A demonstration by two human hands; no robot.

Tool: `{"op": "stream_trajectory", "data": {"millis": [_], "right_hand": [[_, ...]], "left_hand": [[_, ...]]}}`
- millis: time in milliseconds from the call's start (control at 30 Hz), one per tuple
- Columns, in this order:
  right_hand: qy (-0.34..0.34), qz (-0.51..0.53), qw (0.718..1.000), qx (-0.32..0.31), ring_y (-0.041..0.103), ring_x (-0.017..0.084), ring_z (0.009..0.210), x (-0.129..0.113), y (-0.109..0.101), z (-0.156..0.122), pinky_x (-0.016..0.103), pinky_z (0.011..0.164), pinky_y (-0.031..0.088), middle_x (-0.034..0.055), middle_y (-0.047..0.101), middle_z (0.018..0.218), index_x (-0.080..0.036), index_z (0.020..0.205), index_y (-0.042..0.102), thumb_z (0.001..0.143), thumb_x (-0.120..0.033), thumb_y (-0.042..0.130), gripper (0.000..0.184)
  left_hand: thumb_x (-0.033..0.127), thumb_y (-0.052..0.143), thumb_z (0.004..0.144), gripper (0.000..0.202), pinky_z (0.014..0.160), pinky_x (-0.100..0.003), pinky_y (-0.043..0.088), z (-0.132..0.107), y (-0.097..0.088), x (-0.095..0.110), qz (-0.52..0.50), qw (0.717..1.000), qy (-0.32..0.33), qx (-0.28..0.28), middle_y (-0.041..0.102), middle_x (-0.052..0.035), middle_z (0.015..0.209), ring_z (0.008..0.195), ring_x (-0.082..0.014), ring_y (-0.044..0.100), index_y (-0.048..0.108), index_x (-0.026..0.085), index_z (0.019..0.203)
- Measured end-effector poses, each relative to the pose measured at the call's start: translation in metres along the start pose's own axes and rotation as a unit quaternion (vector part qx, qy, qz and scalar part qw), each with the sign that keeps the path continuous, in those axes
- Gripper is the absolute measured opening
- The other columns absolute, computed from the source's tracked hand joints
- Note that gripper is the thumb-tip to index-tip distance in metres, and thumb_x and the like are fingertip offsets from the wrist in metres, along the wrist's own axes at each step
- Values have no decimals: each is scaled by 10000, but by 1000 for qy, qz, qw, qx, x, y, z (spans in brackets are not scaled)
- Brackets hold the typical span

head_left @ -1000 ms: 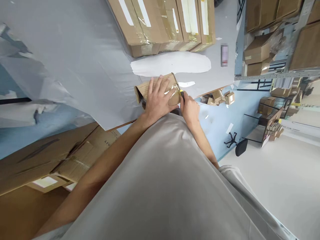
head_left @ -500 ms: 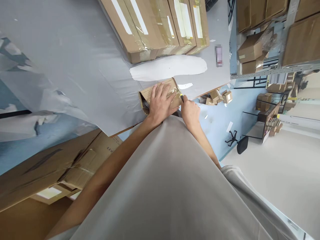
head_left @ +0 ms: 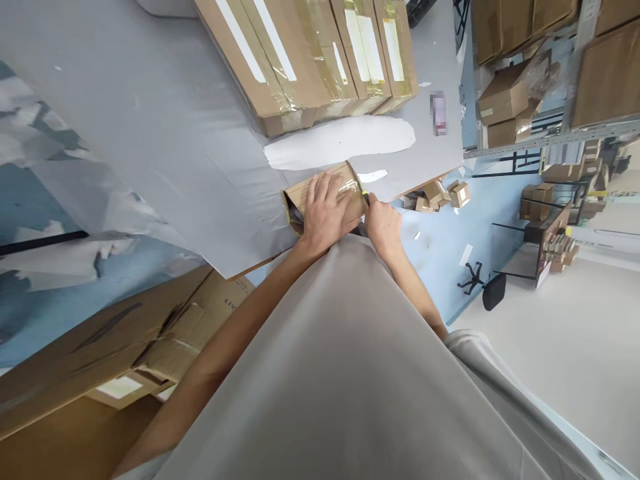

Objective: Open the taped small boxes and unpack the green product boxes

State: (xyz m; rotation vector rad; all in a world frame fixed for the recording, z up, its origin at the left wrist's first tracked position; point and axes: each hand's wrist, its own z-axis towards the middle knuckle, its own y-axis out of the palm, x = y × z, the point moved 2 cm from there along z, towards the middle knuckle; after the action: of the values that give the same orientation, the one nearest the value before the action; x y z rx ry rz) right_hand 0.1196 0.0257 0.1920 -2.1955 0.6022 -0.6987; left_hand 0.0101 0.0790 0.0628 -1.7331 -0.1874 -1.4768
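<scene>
A small cardboard box point(head_left: 300, 193), sealed with clear tape, lies at the near edge of the grey table point(head_left: 165, 140). My left hand point(head_left: 327, 213) rests flat on top of it, fingers spread, pressing it down. My right hand point(head_left: 383, 223) is closed around a yellow and black utility knife point(head_left: 365, 196), whose tip meets the box's right end at the taped seam. My grey shirt hides the lower part of both arms.
Several long taped cartons point(head_left: 310, 60) lie at the far side of the table, with a white patch point(head_left: 340, 141) in front of them. Large flattened cartons point(head_left: 125, 340) sit on the floor at left. Small boxes point(head_left: 440, 193), shelving point(head_left: 540, 73) and an office chair point(head_left: 483, 287) stand at right.
The view has shifted slightly. My left hand slid a little along the top of the box, and my right hand stays at the box's right end with the knife.
</scene>
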Motion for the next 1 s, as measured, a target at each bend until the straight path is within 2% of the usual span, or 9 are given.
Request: {"op": "stream_trajectory", "data": {"millis": [133,367,467,600,667,733,867,933,1000], "right_hand": [[-23,3,1000,-4,862,326,1287,2,-2,7,419,1051,660,206,873,1386,-214,1608,652,1305,-284,325,451],[-27,-15,998,-59,871,331,1272,36,4,-1,403,1053,639,211,889,1365,-211,1630,660,1315,-325,359,450],[-71,7,995,-76,872,339,1256,49,4,7,410,1073,630,184,905,1360,-230,1659,667,1313,-352,380,466],[-153,91,982,-61,873,372,1239,77,7,33,419,1053,636,148,918,1367,-279,1680,697,1274,-355,476,468],[-177,147,973,-33,872,386,1234,97,13,58,426,1047,639,144,919,1354,-277,1646,724,1257,-365,477,469],[-171,191,967,3,863,392,1253,117,22,93,443,1074,642,160,913,1344,-249,1626,729,1242,-367,445,492],[-100,213,971,49,807,399,1362,144,52,190,495,1173,630,248,852,1453,-147,1720,629,1153,-250,445,606],[-68,213,973,53,778,390,1410,151,67,239,502,1202,626,286,808,1507,-98,1772,556,1100,-192,471,684],[-32,210,976,57,760,396,1428,157,79,282,509,1202,630,324,750,1560,-64,1812,487,1072,-180,506,749]], "left_hand": [[606,873,1010,639,1537,-778,167,3,0,-6,7,1000,-12,17,596,-160,1857,1843,-494,375,797,298,1565],[576,941,951,718,1514,-848,123,-1,-3,-16,45,998,-41,28,486,-139,1945,1863,-516,322,760,337,1603],[595,968,940,731,1517,-843,122,-2,-6,-14,68,996,-56,22,504,-135,1933,1865,-508,324,756,359,1598],[666,882,1030,628,1528,-805,151,-11,-16,-6,92,990,-99,25,545,-108,1907,1863,-468,352,759,395,1583],[675,807,1091,592,1534,-787,155,-24,-23,1,114,981,-141,65,558,-108,1894,1861,-446,363,742,394,1607],[683,761,1120,644,1539,-773,158,-44,-29,8,145,959,-196,142,543,-142,1893,1867,-441,346,692,358,1672],[734,835,1046,1034,1526,-759,242,-85,-32,8,169,884,-340,273,379,-267,1955,1890,-487,254,442,258,1876],[748,862,1013,1144,1491,-740,348,-97,-26,0,139,853,-414,285,355,-293,1956,1865,-496,321,357,258,1915],[734,860,1012,1128,1416,-689,489,-99,-19,-8,83,832,-464,294,419,-306,1919,1760,-480,516,370,250,1905]]}}
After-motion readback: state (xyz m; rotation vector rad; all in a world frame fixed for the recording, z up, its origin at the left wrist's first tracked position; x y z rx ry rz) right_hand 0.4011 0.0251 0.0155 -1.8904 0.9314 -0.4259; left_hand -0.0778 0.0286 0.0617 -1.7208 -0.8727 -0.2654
